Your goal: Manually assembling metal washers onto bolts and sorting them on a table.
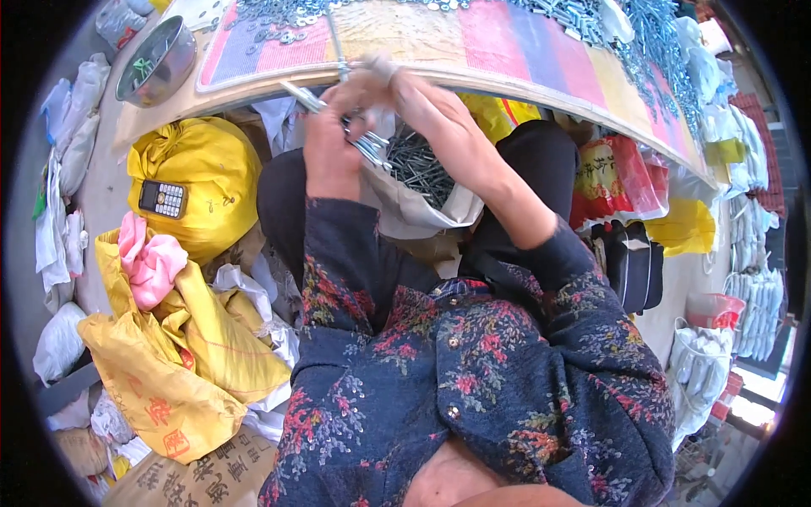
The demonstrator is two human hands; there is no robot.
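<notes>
My left hand (331, 152) is closed round a bundle of long silvery bolts (370, 150), whose ends stick out on both sides of the fist. Just above it, at the table's front edge, my right hand (372, 83) is smeared by motion and its fingers cannot be made out. It overlaps the top of the left hand. A thin grey cord or rod (336, 38) runs from the tabletop down to the hands. Below them, between my knees, an open whitish sack (405, 215) holds a heap of similar long bolts (418, 169).
Washers (283, 29) and piles of small metal parts (583, 21) lie on the striped table cover (405, 42). A metal bowl (173, 72) stands at the left end. A phone (163, 199) rests on a yellow sack (215, 160); a red bag (604, 182) is at the right.
</notes>
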